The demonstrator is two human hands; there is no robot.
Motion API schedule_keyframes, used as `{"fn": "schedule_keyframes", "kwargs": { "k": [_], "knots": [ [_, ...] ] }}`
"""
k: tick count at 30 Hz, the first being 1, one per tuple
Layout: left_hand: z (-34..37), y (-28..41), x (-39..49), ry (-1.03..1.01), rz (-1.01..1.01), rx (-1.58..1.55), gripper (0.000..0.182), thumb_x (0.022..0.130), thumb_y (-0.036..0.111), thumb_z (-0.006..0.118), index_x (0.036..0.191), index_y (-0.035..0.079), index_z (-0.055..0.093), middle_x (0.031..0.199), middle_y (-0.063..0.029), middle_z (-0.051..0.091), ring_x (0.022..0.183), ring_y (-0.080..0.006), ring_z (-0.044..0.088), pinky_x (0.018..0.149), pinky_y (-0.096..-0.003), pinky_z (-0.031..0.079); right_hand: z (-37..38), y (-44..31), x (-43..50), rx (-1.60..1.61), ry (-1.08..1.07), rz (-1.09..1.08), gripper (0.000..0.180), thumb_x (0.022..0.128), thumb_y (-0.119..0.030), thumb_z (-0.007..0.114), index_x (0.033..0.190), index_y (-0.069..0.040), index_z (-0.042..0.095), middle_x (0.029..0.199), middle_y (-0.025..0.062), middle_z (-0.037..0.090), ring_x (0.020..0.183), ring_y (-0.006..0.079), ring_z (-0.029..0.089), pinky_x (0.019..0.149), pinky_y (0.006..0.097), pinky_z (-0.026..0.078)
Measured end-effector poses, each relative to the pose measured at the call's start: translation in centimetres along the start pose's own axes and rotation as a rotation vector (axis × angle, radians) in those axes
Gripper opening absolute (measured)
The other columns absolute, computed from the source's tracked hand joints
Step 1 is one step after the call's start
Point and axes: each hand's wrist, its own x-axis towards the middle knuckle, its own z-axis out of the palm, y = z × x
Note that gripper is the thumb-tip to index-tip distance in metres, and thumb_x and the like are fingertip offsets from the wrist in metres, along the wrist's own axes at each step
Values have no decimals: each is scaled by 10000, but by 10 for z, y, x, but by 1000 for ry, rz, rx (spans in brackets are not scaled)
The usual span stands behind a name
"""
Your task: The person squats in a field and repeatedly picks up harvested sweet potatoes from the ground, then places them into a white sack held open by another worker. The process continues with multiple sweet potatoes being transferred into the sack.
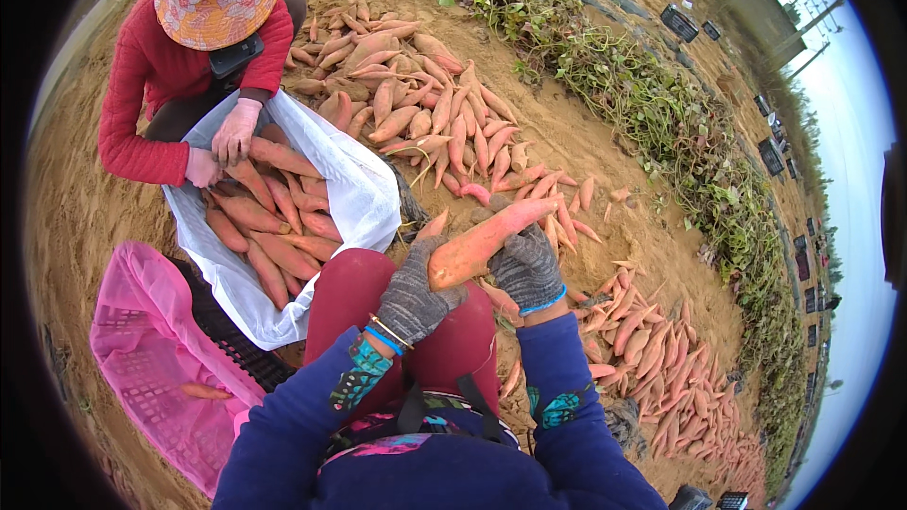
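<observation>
A large orange-pink sweet potato [489, 239] is held between my hands above my knees. My left hand [419, 294], in a grey knit glove, grips its thick lower end. My right hand [528, 265], gloved the same way, holds it from the right near its narrower end. To the left, a crate lined with white plastic [361, 177] holds many sweet potatoes [283, 255]. Beside it stands a pink-lined crate [152, 326] with one small sweet potato [205, 391] inside. Beyond my hands lies a heap of sweet potatoes [397, 95] on the soil.
Across the white-lined crate, a co-worker [152, 95] in a red jacket and patterned hat has both hands on its sweet potatoes. Another long heap [673, 368] runs down the right. Green vines [638, 92] border the sandy ground, with black crates [679, 23] farther off.
</observation>
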Motion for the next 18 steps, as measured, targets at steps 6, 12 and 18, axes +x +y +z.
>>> {"fn": "schedule_keyframes", "kwargs": {
  "k": [6,12,18],
  "knots": [
    [-14,-9,8,-67,158,-220,742,770,197,764,1377,-27,401,1296,-136,536,1154,-212,524,1003,-362,419,-22,22,8,-943,205,-78,432,946,-203,553,1348,-71,467,1322,141,530,1240,276,501,1064,429,396],
    [-37,-6,27,-246,-298,-862,558,866,164,674,1351,-11,461,1190,-74,592,1090,-172,554,961,-305,444,-12,21,28,-665,210,130,566,882,-156,652,1377,9,431,1286,148,549,1155,246,564,962,348,489],
    [-124,-57,39,119,-331,-1299,397,881,134,658,1204,-28,495,1051,-145,604,946,-306,640,833,-420,557,-53,32,1,-539,524,283,392,926,-102,573,1292,9,484,1114,149,630,965,259,658,797,360,569]
  ]
}}
